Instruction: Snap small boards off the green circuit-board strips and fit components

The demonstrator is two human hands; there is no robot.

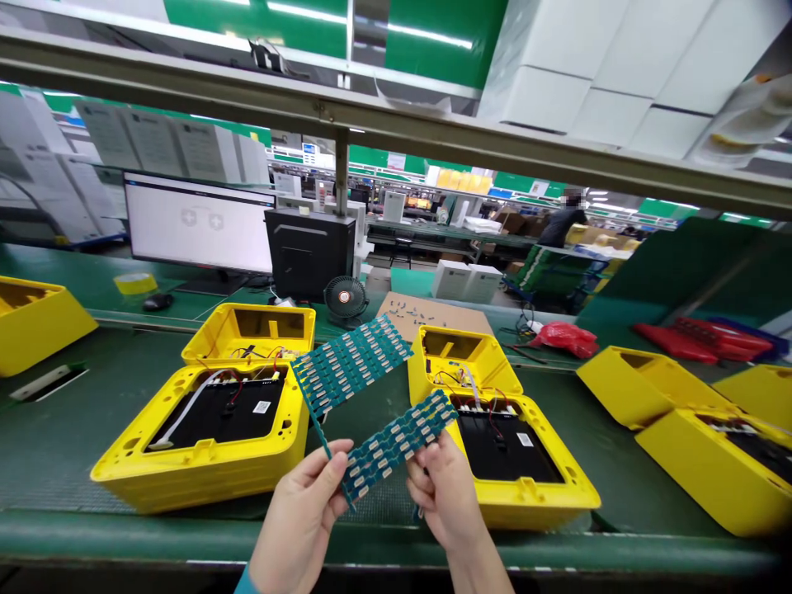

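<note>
My left hand pinches the corner of a large teal panel of small circuit boards, held up over the bench. Its fingers also touch the lower end of a narrow teal strip of boards. My right hand grips that strip near its upper end. Both hands are closed. Under the hands stand two open yellow housings, one on the left and one on the right, each with a black insert and red and white wires.
More yellow housings sit at the far left and right. Behind are a monitor, a black box, a small fan, cardboard with small parts and a red bag. A person stands far back.
</note>
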